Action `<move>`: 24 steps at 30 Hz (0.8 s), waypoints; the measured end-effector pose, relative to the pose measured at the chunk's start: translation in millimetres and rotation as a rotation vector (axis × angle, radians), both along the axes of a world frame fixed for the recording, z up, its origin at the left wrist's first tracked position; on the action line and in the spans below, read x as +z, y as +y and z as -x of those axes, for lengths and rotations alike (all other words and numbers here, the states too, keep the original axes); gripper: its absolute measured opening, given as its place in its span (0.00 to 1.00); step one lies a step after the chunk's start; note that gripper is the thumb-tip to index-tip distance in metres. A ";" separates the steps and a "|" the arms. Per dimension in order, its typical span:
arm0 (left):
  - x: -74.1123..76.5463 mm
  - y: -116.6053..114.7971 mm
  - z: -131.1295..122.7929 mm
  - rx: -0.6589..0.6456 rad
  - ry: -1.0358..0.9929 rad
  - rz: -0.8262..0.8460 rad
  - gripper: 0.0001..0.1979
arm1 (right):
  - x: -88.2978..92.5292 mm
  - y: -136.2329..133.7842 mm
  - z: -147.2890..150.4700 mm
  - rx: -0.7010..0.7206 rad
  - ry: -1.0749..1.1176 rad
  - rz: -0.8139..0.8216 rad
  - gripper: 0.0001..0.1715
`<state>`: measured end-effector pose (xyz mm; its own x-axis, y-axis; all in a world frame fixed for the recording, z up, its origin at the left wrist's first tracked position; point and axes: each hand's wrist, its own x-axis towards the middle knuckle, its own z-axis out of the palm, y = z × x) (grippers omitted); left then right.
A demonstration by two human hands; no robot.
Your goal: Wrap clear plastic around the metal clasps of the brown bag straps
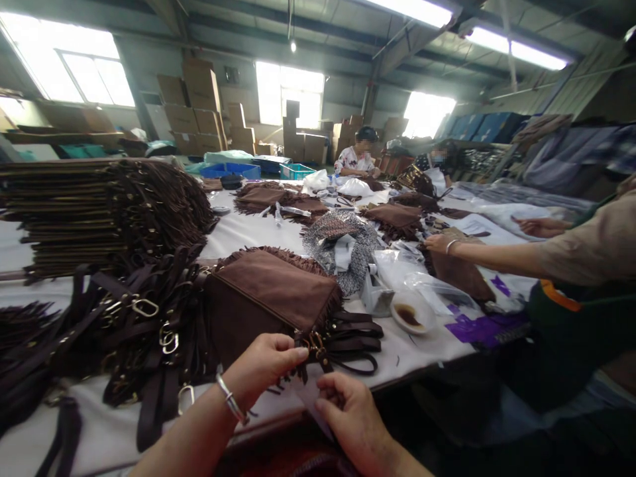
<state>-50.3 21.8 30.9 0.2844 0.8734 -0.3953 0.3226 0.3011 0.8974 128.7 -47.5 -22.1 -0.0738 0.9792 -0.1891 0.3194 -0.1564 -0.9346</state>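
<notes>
A brown fringed bag (278, 285) lies on the white table in front of me, its zip running along the near side. My left hand (271, 364) pinches the bag's near corner, beside gold-coloured clasps (315, 344). A silver bangle circles that wrist. Close by on the right, my right hand (352, 414) has its fingers curled by a translucent strip (313, 394); its fingertips seem closed on the strip's edge. Dark looped straps (355, 338) stick out from the bag's right side.
Dark straps with metal rings (149, 331) are heaped at left, before a tall stack of brown bags (99, 212). A grey speckled bundle (342, 245), clear plastic bags and a dish of brown liquid (410, 315) lie beyond. A co-worker's arm (517, 258) reaches in from the right.
</notes>
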 end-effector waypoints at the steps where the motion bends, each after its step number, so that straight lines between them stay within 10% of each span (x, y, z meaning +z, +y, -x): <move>1: -0.5 0.4 -0.1 -0.001 0.046 -0.041 0.18 | -0.3 -0.5 -0.2 -0.003 0.008 0.005 0.13; 16: 6.5 -7.0 -13.9 0.033 0.358 -0.255 0.16 | -4.2 2.9 8.3 -0.072 0.212 0.076 0.11; 24: -11.4 -12.1 3.2 0.061 0.175 -0.242 0.21 | -3.9 12.0 20.0 -0.069 0.458 0.261 0.16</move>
